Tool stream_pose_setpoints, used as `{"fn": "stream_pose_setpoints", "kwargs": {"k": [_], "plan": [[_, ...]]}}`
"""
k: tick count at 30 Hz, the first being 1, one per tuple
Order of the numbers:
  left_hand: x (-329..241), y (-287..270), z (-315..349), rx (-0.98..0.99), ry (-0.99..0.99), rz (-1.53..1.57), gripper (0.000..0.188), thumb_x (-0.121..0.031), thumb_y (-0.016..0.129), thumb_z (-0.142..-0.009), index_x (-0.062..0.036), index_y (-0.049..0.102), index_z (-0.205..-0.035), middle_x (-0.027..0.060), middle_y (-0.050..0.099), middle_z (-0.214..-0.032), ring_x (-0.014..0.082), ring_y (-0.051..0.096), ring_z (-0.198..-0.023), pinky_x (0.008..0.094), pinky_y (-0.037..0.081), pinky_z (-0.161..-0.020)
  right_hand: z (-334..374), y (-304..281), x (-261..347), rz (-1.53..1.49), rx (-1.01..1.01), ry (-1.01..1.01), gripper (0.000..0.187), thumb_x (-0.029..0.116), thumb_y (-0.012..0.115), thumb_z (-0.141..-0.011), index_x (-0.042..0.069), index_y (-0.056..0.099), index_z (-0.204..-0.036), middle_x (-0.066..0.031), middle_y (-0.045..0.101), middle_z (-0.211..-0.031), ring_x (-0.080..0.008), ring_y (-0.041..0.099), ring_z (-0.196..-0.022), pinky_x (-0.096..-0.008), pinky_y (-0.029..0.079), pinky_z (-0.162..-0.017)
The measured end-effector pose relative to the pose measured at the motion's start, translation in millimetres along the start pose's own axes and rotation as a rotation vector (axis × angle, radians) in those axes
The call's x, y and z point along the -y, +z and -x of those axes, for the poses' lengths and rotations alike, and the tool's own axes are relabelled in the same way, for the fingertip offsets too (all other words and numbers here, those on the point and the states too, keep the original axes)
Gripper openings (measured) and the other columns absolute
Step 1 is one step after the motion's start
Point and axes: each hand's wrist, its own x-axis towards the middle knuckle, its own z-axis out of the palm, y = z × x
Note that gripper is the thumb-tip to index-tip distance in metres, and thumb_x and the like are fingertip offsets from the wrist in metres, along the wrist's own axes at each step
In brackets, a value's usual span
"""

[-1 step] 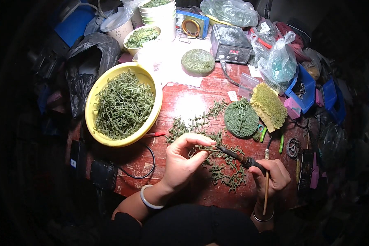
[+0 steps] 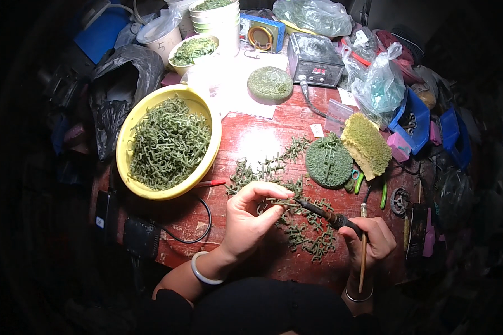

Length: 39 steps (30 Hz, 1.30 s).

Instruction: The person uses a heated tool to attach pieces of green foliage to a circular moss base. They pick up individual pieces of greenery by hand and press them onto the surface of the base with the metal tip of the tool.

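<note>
My left hand (image 2: 252, 218) pinches a small green wax-like piece (image 2: 283, 202) between thumb and fingertips. My right hand (image 2: 373, 240) is closed round the dark handle of a soldering-iron-like pen (image 2: 331, 216), whose tip touches or nearly touches that piece. Also in the right hand is a thin wooden-handled tool (image 2: 363, 259) with a metal collar, perhaps a brush. Beneath and around the hands lie many loose green branching pieces (image 2: 313, 241). Beyond them sits a round green textured block (image 2: 325, 167) with a similar piece on top.
A yellow bowl (image 2: 217, 142) heaped with green pieces stands at the left. Next to the round block are a yellow-green sponge (image 2: 368, 146) and green-handled pliers (image 2: 359, 183). Farther back are a grey control box (image 2: 317, 58), another round green disc (image 2: 270, 84) and white tubs (image 2: 161, 38).
</note>
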Motion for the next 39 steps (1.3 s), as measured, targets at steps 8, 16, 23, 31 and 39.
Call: {"fn": "stream_pose_setpoints", "kwargs": {"k": [8, 16, 23, 31, 39], "plan": [[0, 0, 1, -0.009, -0.015, 0.010, 0.022, 0.015, 0.061, -0.082, 0.0002, 0.063, -0.098, 0.0134, 0.067, -0.105, 0.0193, 0.063, -0.102, 0.0323, 0.049, -0.094, 1, 0, 0, -0.016, 0.000, 0.017, 0.034, 0.035, 0.084, -0.077, 0.004, 0.071, -0.080, -0.0049, 0.062, -0.068, -0.0196, 0.058, -0.057, -0.0291, 0.043, -0.052], [5, 4, 5, 0.114, -0.103, 0.036, 0.022, 0.012, 0.063, -0.084, 0.0016, 0.065, -0.103, 0.0100, 0.069, -0.106, 0.0166, 0.065, -0.102, 0.0311, 0.051, -0.094, 4, 5, 3, -0.378, 0.068, 0.214, 0.031, 0.023, 0.089, -0.074, 0.003, 0.068, -0.087, -0.0051, 0.064, -0.074, -0.0128, 0.057, -0.059, -0.0263, 0.043, -0.052], [14, 5, 11, 0.289, -0.214, 0.033, 0.018, 0.008, 0.064, -0.084, 0.0017, 0.066, -0.101, 0.0101, 0.069, -0.105, 0.0156, 0.065, -0.100, 0.0308, 0.051, -0.092, 15, 25, 7, -0.559, 0.214, 0.190, 0.031, -0.006, 0.081, -0.069, 0.002, 0.066, -0.095, -0.0094, 0.068, -0.081, -0.0169, 0.066, -0.069, -0.0266, 0.050, -0.061], [14, 6, 9, 0.345, -0.225, -0.027, 0.019, 0.002, 0.067, -0.086, -0.0002, 0.067, -0.105, 0.0047, 0.069, -0.104, 0.0102, 0.063, -0.094, 0.0267, 0.050, -0.085, 16, 22, 6, -0.586, 0.204, 0.264, 0.013, -0.002, 0.074, -0.083, 0.001, 0.063, -0.089, -0.0024, 0.064, -0.074, -0.0052, 0.056, -0.064, -0.0212, 0.042, -0.056], [1, 8, 2, 0.419, -0.421, -0.026, 0.021, -0.001, 0.071, -0.088, -0.0007, 0.066, -0.109, 0.0084, 0.067, -0.111, 0.0164, 0.062, -0.106, 0.0330, 0.049, -0.094, 14, 21, 7, -0.620, 0.167, 0.304, 0.014, -0.002, 0.074, -0.083, 0.002, 0.061, -0.089, 0.0005, 0.059, -0.072, -0.0038, 0.051, -0.063, -0.0204, 0.039, -0.056]]}}
